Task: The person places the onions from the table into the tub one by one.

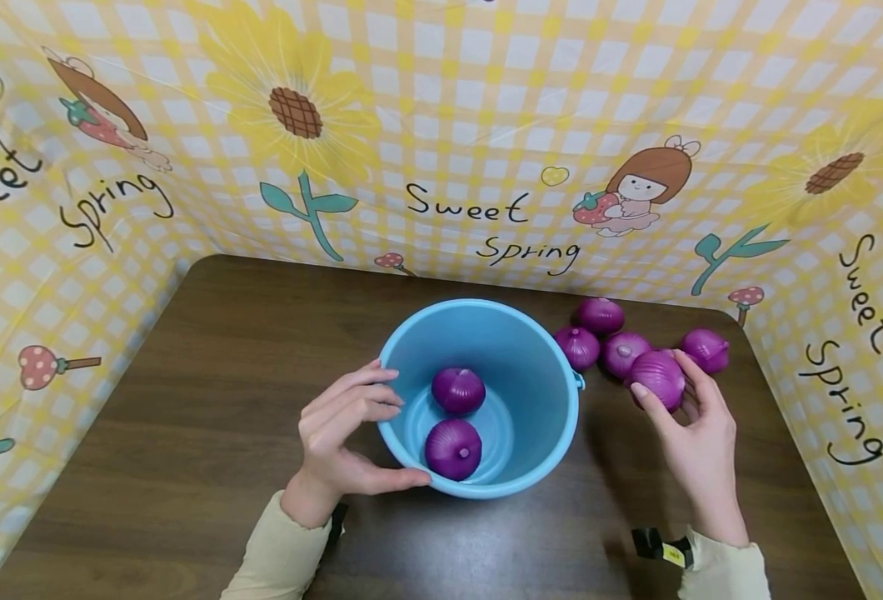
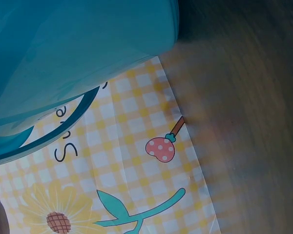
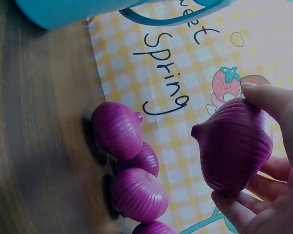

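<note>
A light blue bucket [image 1: 539, 450] stands on the table with two purple onions inside, one onion [image 1: 459, 391] behind the other onion [image 1: 453, 450]. My left hand [image 1: 347, 433] holds the bucket's left rim, thumb at the front and fingers over the edge. In the left wrist view the bucket's outer wall [image 2: 88, 53] fills the upper left. My right hand [image 1: 700, 442] grips another onion [image 1: 657, 381] between thumb and fingers. In the right wrist view that held onion [image 3: 234, 146] is raised above the table, its pointed tip facing left.
Several loose onions lie right of the bucket, among them one at the back [image 1: 601, 316], one beside the rim [image 1: 577, 347] and one at far right [image 1: 705, 350]. A patterned cloth wall [image 1: 471, 125] rises behind the brown table [image 1: 209, 400]. The bucket's handle [image 3: 171, 20] hangs outside.
</note>
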`<action>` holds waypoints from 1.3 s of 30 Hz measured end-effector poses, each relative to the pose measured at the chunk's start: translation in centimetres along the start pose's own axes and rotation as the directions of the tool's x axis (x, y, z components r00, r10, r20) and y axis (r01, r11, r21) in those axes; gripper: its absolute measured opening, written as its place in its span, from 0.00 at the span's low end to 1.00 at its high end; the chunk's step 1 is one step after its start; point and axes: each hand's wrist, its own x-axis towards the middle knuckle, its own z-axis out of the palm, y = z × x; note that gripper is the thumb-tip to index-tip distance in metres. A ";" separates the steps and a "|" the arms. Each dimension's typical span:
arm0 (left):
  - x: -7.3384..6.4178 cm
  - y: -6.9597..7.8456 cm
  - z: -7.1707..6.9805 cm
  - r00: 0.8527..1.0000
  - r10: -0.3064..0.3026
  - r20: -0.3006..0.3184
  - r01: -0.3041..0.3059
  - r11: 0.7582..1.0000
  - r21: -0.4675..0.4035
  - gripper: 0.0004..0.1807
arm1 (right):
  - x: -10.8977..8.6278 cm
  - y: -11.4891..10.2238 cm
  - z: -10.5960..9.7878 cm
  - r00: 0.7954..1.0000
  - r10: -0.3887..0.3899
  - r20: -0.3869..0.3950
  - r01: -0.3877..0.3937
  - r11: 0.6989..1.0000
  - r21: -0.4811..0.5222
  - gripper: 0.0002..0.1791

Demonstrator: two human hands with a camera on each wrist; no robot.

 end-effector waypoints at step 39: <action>0.0 -0.1 0.1 1.000 0.010 -0.018 -0.010 1.000 -0.003 0.37 | -1.2 -4.6 1.3 0.986 -0.161 0.050 0.153 0.979 0.135 0.41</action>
